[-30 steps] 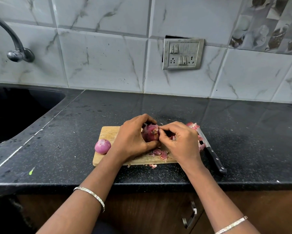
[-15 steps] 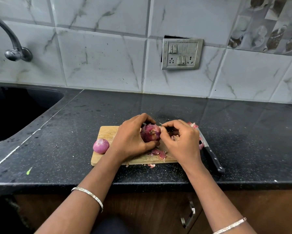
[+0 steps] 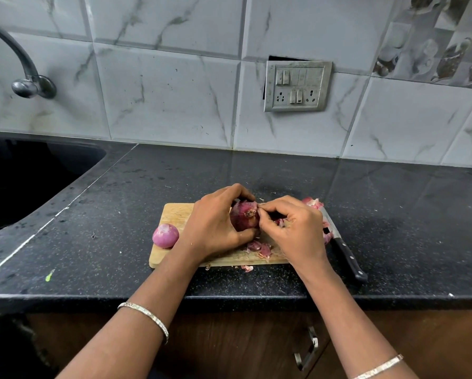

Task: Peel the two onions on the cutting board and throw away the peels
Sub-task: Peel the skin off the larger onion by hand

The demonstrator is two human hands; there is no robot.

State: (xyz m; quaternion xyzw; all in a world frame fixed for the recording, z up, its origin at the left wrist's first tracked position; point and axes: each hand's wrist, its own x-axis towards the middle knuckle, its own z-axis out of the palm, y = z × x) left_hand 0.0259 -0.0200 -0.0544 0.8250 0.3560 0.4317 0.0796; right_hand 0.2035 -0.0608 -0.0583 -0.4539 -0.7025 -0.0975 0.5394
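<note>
Peeling of the second onion seems to be in hand, since a peeled onion (image 3: 165, 235) lies bare at the left end of the cutting board (image 3: 174, 212); the left hand (image 3: 215, 225) curls round the red onion (image 3: 241, 221) over the board's middle, and the right hand (image 3: 295, 231), just beside it, pinches its outer skin (image 3: 252, 207) near the root end. The next move likely calls for a steady pull against that grip; loose peels (image 3: 259, 247) on the board are not yet thrown away.
</note>
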